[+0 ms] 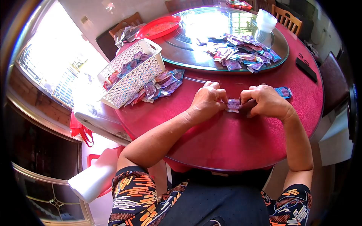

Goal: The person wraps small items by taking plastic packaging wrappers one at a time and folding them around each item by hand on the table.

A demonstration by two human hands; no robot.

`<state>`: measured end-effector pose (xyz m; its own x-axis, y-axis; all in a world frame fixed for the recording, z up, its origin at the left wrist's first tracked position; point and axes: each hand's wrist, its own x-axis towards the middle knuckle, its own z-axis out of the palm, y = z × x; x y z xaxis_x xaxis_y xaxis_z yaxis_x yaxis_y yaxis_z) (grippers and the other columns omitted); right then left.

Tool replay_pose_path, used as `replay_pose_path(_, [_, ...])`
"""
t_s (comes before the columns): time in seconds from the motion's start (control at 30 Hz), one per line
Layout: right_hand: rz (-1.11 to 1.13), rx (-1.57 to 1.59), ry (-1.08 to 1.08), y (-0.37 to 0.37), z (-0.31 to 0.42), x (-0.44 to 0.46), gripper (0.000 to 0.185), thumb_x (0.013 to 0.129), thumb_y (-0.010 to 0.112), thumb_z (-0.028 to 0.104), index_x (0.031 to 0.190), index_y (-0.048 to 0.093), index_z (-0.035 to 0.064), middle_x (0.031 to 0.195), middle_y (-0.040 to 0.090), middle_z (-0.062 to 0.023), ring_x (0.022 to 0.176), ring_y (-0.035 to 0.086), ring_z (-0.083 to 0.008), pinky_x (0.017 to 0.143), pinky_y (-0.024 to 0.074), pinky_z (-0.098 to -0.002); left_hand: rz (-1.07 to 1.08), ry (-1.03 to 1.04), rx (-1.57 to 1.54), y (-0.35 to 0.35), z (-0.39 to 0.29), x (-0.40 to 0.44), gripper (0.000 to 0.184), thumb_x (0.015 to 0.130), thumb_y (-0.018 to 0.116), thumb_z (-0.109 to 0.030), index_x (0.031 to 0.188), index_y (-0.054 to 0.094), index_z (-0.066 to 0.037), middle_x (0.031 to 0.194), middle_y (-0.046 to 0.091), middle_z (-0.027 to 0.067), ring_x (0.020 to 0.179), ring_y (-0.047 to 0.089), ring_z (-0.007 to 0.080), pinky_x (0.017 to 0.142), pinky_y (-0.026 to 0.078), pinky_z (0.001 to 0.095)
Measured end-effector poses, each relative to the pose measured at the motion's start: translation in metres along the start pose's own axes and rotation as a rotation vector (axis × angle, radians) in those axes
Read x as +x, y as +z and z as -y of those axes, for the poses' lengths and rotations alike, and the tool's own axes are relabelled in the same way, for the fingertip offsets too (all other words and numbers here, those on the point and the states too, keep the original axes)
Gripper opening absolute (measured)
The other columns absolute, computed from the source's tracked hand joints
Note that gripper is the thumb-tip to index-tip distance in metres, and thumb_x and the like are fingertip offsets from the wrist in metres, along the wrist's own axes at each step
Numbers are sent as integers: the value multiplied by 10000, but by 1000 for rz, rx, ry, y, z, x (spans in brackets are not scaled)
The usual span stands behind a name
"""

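Note:
Over the red table (211, 139), my left hand (209, 98) pinches the left end of a small purple packet (233, 105). The packet's right end is between the closed fingers of my right hand (267, 101). A blue packet (283, 92) lies just beyond my right hand, partly hidden by it. To the left, a white perforated basket (141, 74) holds several purple and red packets (130, 67). More packets (160, 86) lie against its right side. A large heap of packets (241, 51) rests on the glass turntable (175, 52).
A red tray (160, 27) and a white cup (266, 21) stand on the turntable. At the table's right are a black phone (306, 70) and a small dark looped item (301, 56). Wooden chairs (287, 19) surround the far side. A white roll (94, 177) is at lower left.

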<state>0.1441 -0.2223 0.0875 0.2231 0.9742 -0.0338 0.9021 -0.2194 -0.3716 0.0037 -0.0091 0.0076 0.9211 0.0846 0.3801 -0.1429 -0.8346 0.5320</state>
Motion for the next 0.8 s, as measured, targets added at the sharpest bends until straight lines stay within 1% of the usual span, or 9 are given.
replay_pose_path(0.07, [4,-54,12,-1,-3,-3,351,707,868,205,1024,730,145,936,703,-117,899,715,-344,803,543,-473,-3,-5,5,1,-1,0,146,730,840,-137,847,756,-114,934,658,57,1035,604,298,872,520,424])
replay_pose_path(0.17, [-202,66,-137,15,-1,5,346,705,863,212,1017,730,145,910,690,-119,882,708,-343,788,543,-466,-10,-8,1,0,-1,0,145,728,840,-136,844,756,-113,932,660,54,1037,604,296,869,522,423])
replay_pose_path(0.2, [-201,99,-158,18,2,7,335,706,847,201,1014,729,147,890,678,-122,870,702,-346,775,542,-462,-8,-15,-7,0,-2,0,146,727,840,-136,844,756,-112,934,661,52,1039,604,295,869,523,422])
replay_pose_path(0.33, [-48,78,-116,13,5,2,331,674,830,202,985,736,145,889,694,-135,855,708,-358,759,540,-467,-8,-10,-4,2,0,1,150,724,839,-133,844,753,-107,938,663,52,1027,605,294,857,526,421])
replay_pose_path(0.47, [142,82,-42,-4,11,-5,341,644,855,158,966,758,104,901,711,-127,862,711,-319,775,550,-421,-1,-13,-1,2,0,2,153,719,841,-124,843,753,-105,937,662,53,1007,609,297,855,526,420])
replay_pose_path(0.57, [-16,186,-163,5,6,-2,323,700,850,190,986,730,98,901,720,-129,876,713,-343,777,543,-454,-7,-11,22,1,0,2,152,719,841,-121,845,758,-108,929,658,52,999,609,297,856,525,420])
replay_pose_path(0.63, [-212,203,-246,16,6,6,314,743,841,153,1029,722,104,902,713,-127,922,714,-340,801,549,-456,-21,-11,22,1,-1,1,148,722,839,-121,847,761,-112,919,654,50,1000,607,295,857,523,421])
replay_pose_path(0.7, [-190,48,-112,22,5,7,357,721,842,171,1052,722,110,919,727,-129,932,720,-343,809,554,-453,-21,-8,0,2,-1,1,143,726,836,-122,848,763,-115,910,650,51,997,606,294,852,523,422])
replay_pose_path(0.8, [-36,53,-83,9,3,2,370,696,842,187,1042,732,115,942,741,-128,936,728,-348,801,561,-448,-15,-10,-12,2,0,1,137,731,833,-122,850,765,-120,903,648,52,996,605,293,848,521,424])
